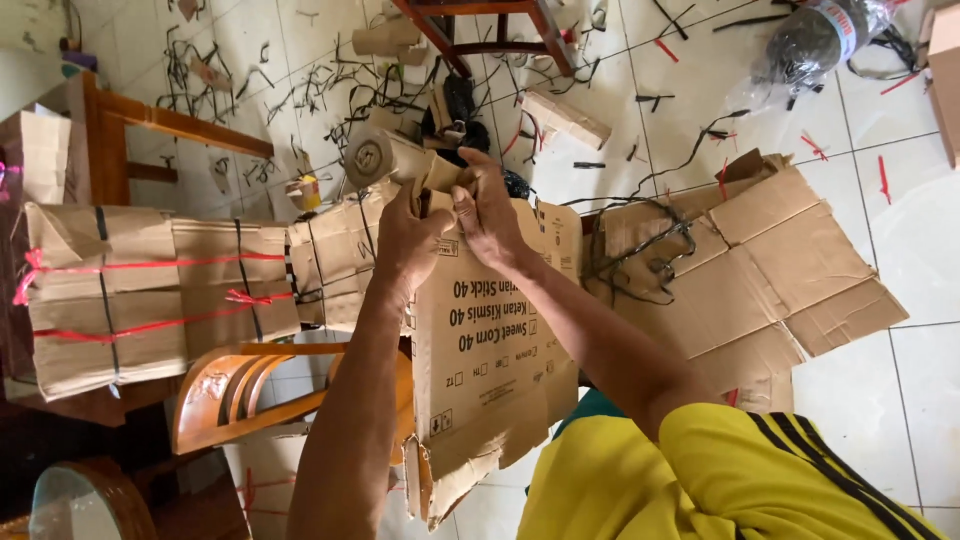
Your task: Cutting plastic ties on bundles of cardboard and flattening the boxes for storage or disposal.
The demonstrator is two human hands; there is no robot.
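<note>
At the far left, bundles of flattened cardboard (150, 300) tied with red and black straps are resting on a wooden table (120, 120), with an orange wooden chair (250, 390) just below them. These are lying well apart from the work and are not touching either hand.

Moving toward the middle, the left hand (408, 245) is closing its grip around the far edge of a flattened brown carton (480, 340), fingers curled and pressed onto the folded flap. The carton is hanging from that grip toward the person's body, its printed face turned up and its torn near end dangling by the yellow shirt (700, 480).

Just beside it, the right hand (488, 210) is pinching the same folded edge, thumb pressed against the fingers, so both grips are meeting almost touching at the carton's top. To do this fold well, I judge that both hands should be holding the flap flat and level, keeping the crease straight.

Further right, an opened cardboard sheet (780, 270) is lying on the tiled floor (920, 300) with black straps (640, 250) scattered over it.
</note>
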